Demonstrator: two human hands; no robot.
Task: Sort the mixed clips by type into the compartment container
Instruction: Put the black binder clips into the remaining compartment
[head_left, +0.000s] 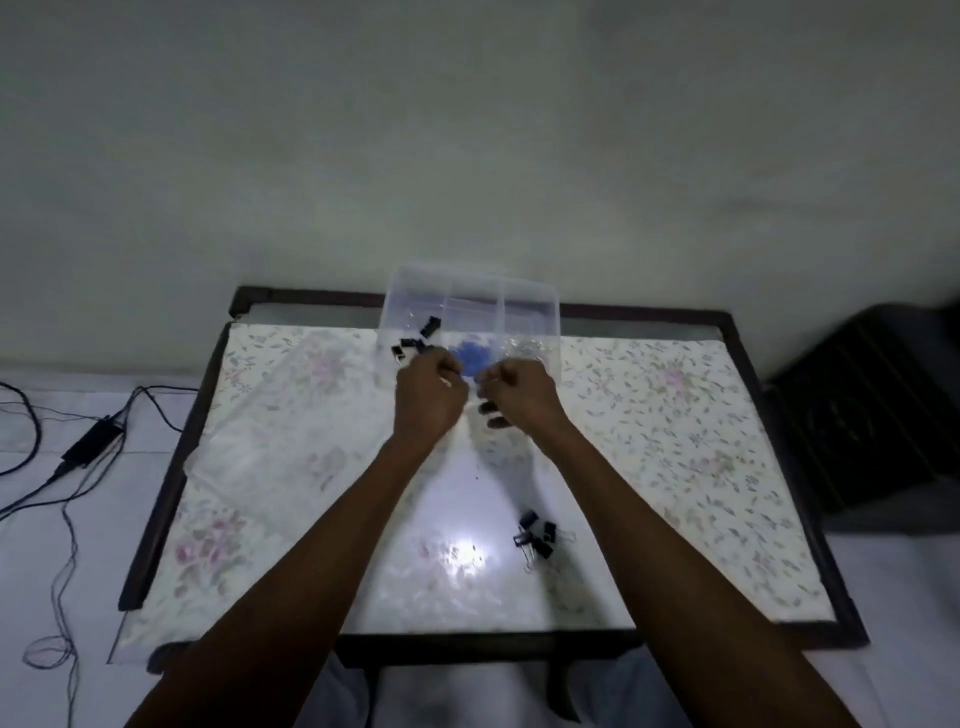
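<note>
Clear plastic compartment container sat at the far edge of the table; black binder clips lay in its left section, blue clips in the middle one, and the right section's contents were too blurred to tell. Loose black binder clips lay on the table well nearer the person than the container. Left hand and right hand were close together just in front of the container, fingers curled; the right seemed to pinch something dark, the left something small, not identifiable. Clips looked light, stiff, springy and likely slippery; best pinched by the body, not the wire handles.
</note>
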